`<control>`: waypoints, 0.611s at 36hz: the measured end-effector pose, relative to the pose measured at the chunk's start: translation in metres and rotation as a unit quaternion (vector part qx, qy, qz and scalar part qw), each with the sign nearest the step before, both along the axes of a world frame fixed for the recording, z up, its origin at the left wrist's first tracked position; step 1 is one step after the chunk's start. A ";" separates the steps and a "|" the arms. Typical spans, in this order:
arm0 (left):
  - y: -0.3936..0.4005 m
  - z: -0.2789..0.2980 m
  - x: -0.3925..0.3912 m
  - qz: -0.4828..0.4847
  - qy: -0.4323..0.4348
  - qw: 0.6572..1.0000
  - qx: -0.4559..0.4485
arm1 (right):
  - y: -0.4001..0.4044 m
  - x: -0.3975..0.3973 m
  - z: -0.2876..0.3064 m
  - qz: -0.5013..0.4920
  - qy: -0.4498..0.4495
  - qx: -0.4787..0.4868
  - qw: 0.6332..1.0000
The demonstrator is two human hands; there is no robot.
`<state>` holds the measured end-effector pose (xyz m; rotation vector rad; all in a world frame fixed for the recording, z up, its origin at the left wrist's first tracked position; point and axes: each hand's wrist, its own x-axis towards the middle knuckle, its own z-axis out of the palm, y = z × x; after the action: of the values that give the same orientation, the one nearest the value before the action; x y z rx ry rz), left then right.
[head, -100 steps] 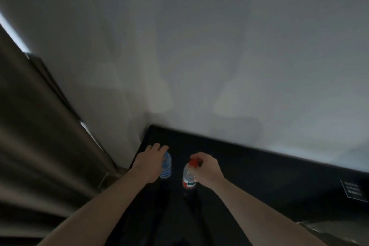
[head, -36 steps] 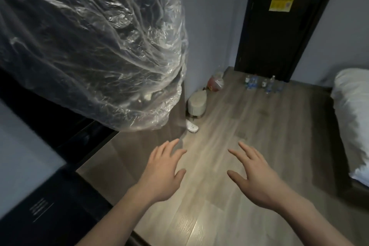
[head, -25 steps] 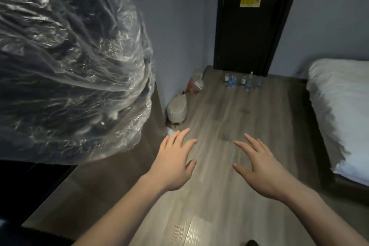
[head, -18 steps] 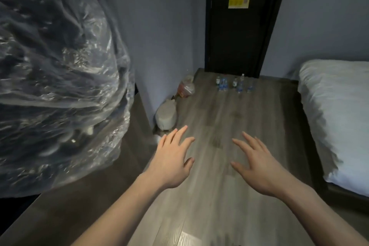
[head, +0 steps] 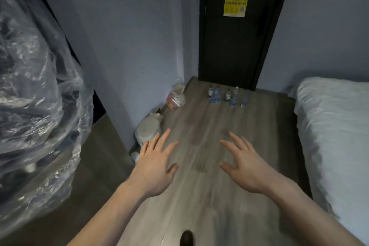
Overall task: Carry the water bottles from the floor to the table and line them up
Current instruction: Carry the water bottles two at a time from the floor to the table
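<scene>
- Standing upright on the wooden floor (head: 199, 165), the water bottles (head: 227, 95) form a loose cluster just before the dark door (head: 239, 46), caps up, long axes vertical.
- Bottles: small, clear plastic; some carry blue labels, others dark ones; finer detail too small to tell.
- Left hand (head: 155, 165): released, fingers spread, grasping nothing.
- Right hand (head: 245, 165): likewise released and empty.
- Both hands are well apart from the bottles.
- White bed (head: 335, 135) at right.
</scene>
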<state>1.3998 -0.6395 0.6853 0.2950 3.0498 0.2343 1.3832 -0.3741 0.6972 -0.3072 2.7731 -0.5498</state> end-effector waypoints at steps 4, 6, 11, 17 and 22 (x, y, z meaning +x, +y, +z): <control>0.014 -0.006 -0.069 0.006 -0.005 1.000 0.006 | 0.017 -0.069 -0.004 0.005 -0.003 0.005 1.000; 0.022 -0.010 -0.108 0.006 -0.002 1.000 0.010 | 0.027 -0.107 -0.007 0.000 0.000 0.011 1.000; 0.043 -0.016 -0.213 -0.012 -0.003 1.000 0.017 | 0.057 -0.196 -0.007 -0.033 0.000 0.017 0.999; 0.092 -0.017 -0.336 -0.065 -0.005 0.998 0.011 | 0.105 -0.280 -0.013 -0.081 0.013 0.022 0.996; 0.149 -0.011 -0.414 -0.113 -0.008 0.993 0.012 | 0.159 -0.341 -0.022 -0.123 -0.006 0.020 0.992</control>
<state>0.9863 -0.4903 0.6739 0.6317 2.9655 0.2584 1.0423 -0.2150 0.6755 0.0477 2.8243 -0.5503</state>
